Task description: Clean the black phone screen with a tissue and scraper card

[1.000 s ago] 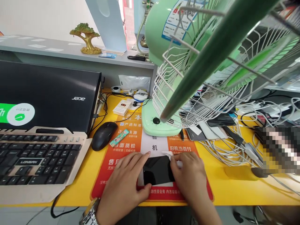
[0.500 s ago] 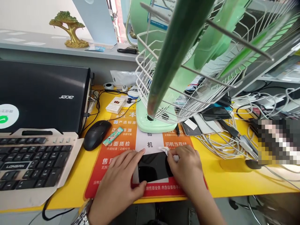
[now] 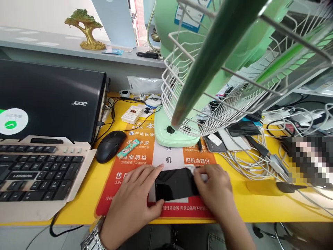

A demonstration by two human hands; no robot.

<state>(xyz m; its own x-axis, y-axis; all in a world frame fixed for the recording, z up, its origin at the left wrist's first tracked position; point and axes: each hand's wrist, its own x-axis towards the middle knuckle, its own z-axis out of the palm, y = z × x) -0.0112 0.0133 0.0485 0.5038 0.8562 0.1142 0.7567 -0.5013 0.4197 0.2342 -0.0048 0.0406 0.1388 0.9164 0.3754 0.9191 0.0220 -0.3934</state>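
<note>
A black smartphone (image 3: 173, 184) lies flat and sideways on a red and orange printed mat (image 3: 122, 191). My left hand (image 3: 135, 194) grips its left end, the thumb at the near corner and the fingers along the far side. At the other end, my right hand (image 3: 214, 184) pinches a small white wipe (image 3: 191, 168) against the phone. The fingers cover most of the wipe and the phone's right edge. A silver watch (image 3: 94, 236) is on my left wrist.
A green fan (image 3: 177, 137) stands just beyond the phone, its cage leaning over the desk. A mouse (image 3: 110, 146), keyboard (image 3: 47, 173) and laptop (image 3: 52, 100) are on the left. Tangled white cables (image 3: 244, 166), several phones and a yellow bottle (image 3: 261, 187) lie to the right.
My right hand, with the wipe, has slid slightly right along the phone's end. My left hand keeps its hold. The camera view has shifted a little.
</note>
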